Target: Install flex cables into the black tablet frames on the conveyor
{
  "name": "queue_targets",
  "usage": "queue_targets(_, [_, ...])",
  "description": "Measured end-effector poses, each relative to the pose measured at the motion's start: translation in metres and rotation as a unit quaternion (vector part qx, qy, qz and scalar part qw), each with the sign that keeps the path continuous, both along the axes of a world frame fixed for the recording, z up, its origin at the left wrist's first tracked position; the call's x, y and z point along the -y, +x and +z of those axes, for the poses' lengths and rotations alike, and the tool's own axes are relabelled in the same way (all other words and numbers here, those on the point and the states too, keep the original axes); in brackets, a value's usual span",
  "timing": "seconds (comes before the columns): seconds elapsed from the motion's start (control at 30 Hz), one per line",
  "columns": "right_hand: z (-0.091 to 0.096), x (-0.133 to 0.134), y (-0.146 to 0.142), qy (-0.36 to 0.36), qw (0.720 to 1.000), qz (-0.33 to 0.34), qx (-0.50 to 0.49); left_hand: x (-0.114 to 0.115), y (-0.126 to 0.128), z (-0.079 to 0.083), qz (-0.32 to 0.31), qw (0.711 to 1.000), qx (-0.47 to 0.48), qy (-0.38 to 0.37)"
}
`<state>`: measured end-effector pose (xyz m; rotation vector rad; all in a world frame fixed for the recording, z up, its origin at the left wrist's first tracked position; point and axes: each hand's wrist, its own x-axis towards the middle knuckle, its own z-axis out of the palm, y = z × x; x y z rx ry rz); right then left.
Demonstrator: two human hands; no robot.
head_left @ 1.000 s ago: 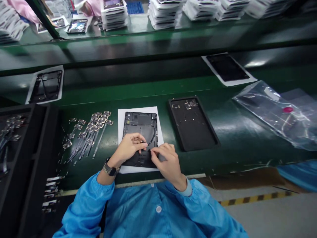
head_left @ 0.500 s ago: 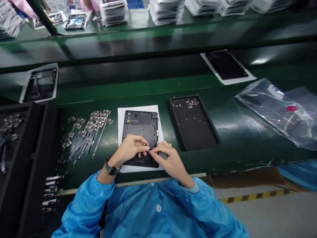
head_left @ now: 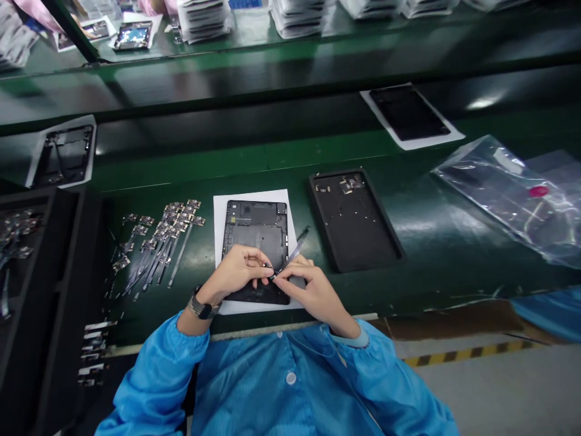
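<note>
A black tablet housing (head_left: 254, 230) lies on a white paper sheet (head_left: 219, 212), its inner side facing up. Over its lower part, my left hand (head_left: 242, 269) is closed in a pinch on a small circuit board (head_left: 269, 267), mostly hidden by the fingers. A flat ribbon cable (head_left: 297, 243) runs from between the fingertips up to the right, past the housing's edge. My right hand (head_left: 313, 287) pinches at the same spot, thumb and index finger closed on the cable's end by the board. The fingertips of both hands nearly touch.
Several small boards with ribbon cables (head_left: 175, 227) lie left of the housing. To the right stands a black foam tray (head_left: 358, 239) holding small parts. A clear plastic bag (head_left: 512, 200) is further right. More housings (head_left: 408, 112) rest on paper behind. A dark bin (head_left: 68, 242) stands at left.
The ribbon cable now sticks out up and to the right of my fingers, where it was not visible before. Both hands stay pinched in nearly the same place. The view has shifted slightly.
</note>
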<state>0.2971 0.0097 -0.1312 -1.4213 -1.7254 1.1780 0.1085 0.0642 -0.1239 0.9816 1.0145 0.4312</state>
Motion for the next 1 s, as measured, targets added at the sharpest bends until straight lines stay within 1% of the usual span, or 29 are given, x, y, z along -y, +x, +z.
queue_targets(0.2, [-0.0007, 0.0004, 0.0002, -0.007, 1.000, -0.004, 0.002, -0.0005, 0.0001, 0.0001, 0.001, 1.000, -0.001, -0.004])
queue_targets(0.4, [0.0003, -0.0004, 0.0019, -0.015, 1.000, 0.009, 0.011, 0.0002, 0.0001, -0.0034, -0.003, 1.000, 0.002, -0.001])
queue_targets(0.63, [0.0002, -0.0017, 0.0043, -0.023, 1.000, 0.019, 0.010, 0.0010, 0.0014, -0.0004, -0.004, 1.000, -0.007, 0.006])
queue_targets(0.73, [-0.0004, -0.0007, 0.0032, -0.015, 1.000, 0.012, 0.011, 0.0006, 0.0017, 0.0004, -0.005, 1.000, -0.011, 0.006])
queue_targets(1.0, [-0.0047, 0.0027, -0.0023, 0.015, 1.000, -0.019, 0.006, 0.0023, 0.0033, -0.0019, 0.019, 0.999, -0.023, 0.016])
